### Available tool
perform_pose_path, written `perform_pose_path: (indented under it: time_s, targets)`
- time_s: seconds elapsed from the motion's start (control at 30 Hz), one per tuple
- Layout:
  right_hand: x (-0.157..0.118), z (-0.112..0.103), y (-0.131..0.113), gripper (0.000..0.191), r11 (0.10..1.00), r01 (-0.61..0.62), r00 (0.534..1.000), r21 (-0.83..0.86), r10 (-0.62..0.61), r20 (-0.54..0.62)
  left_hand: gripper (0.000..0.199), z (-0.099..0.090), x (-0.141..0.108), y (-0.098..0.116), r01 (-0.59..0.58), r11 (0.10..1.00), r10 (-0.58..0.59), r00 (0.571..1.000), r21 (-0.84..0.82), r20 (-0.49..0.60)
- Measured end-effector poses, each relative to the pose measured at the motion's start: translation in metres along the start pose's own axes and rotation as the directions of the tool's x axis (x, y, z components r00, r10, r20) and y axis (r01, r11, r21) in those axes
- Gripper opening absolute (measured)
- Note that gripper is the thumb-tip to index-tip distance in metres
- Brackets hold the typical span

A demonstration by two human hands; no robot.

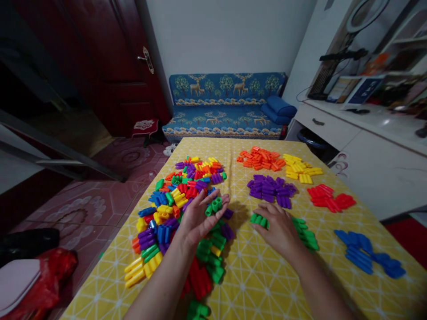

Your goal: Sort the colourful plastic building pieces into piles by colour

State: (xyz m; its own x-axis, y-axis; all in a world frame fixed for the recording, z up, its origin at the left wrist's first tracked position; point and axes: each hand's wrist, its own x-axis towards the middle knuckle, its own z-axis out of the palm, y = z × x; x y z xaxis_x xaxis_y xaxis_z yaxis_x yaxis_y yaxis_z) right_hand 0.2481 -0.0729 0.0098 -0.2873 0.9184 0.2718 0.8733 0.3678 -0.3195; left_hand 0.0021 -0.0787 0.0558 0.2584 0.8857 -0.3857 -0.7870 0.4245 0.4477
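My left hand (202, 218) is turned palm up over the mixed pile, with a green toy building block (214, 206) of joined tubes resting against its fingers. On the right, my right hand (275, 224) curls over another green block (259, 220) at the near side of the purple pile. More green blocks (304, 233) lie partly hidden behind this hand. Under and around my left forearm spreads a mixed heap of coloured blocks (163, 211) in red, yellow, blue, purple, green and orange.
Sorted by colour are orange blocks (262, 158), yellow blocks (300, 168), purple blocks (271, 190), red blocks (330, 198) and blue blocks (362, 251). They lie on a yellow patterned tablecloth (250, 284). Beyond stands a blue sofa (223, 111); a white cabinet (376, 178) is at right.
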Motion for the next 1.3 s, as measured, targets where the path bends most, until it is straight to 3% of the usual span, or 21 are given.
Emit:
perform_pose_path:
  time_s: [0.1, 0.23, 0.37, 0.57, 0.7, 0.83, 1.0, 1.17, 1.23, 1.3]
  targets:
    - [0.002, -0.003, -0.021, 0.028, 0.984, 0.048, 0.996, 0.173, -0.034, -0.083, 0.055, -0.001, 0.002, -0.004, 0.041, 0.998, -0.037, 0.996, -0.050, 0.079]
    - [0.006, -0.004, -0.059, 0.052, 0.895, 0.140, 0.989, 0.424, -0.106, -0.104, 0.051, -0.001, 0.004, -0.010, 0.059, 0.997, -0.066, 0.985, 0.047, 0.157]
    - [0.012, 0.001, -0.081, 0.060, 0.875, 0.177, 0.984, 0.450, -0.160, -0.075, 0.049, 0.002, 0.002, -0.012, 0.064, 0.984, -0.098, 0.974, 0.166, 0.203]
    - [0.014, 0.006, -0.095, 0.043, 0.857, 0.135, 0.991, 0.497, -0.123, -0.056, 0.052, 0.005, -0.001, -0.013, 0.086, 0.981, -0.109, 0.987, 0.176, 0.122]
    - [0.014, 0.009, -0.099, 0.042, 0.886, 0.057, 0.998, 0.460, -0.058, -0.013, 0.049, 0.007, -0.003, -0.018, 0.064, 0.977, -0.079, 0.995, 0.202, 0.066]
    - [0.016, 0.013, -0.098, 0.043, 0.871, 0.074, 0.997, 0.486, -0.073, -0.021, 0.040, 0.007, -0.002, -0.022, 0.054, 0.978, -0.062, 0.998, 0.201, 0.032]
    - [0.018, 0.008, -0.081, 0.036, 0.874, 0.066, 0.991, 0.481, -0.002, -0.132, 0.033, 0.002, 0.001, -0.022, 0.091, 0.978, -0.107, 0.991, 0.185, 0.077]
    - [0.016, -0.003, -0.011, 0.033, 0.966, -0.100, 0.963, 0.237, 0.154, -0.221, 0.037, -0.004, 0.006, -0.021, 0.114, 0.985, -0.132, 0.981, 0.130, 0.142]
    - [0.014, -0.005, 0.018, 0.033, 0.978, -0.188, 0.958, 0.088, 0.202, -0.205, 0.040, -0.005, 0.008, -0.021, 0.112, 0.988, -0.127, 0.980, 0.103, 0.154]
    - [0.011, -0.005, 0.031, 0.030, 0.978, -0.206, 0.963, -0.037, 0.196, -0.187, 0.044, -0.006, 0.009, -0.022, 0.116, 0.991, -0.126, 0.977, 0.071, 0.170]
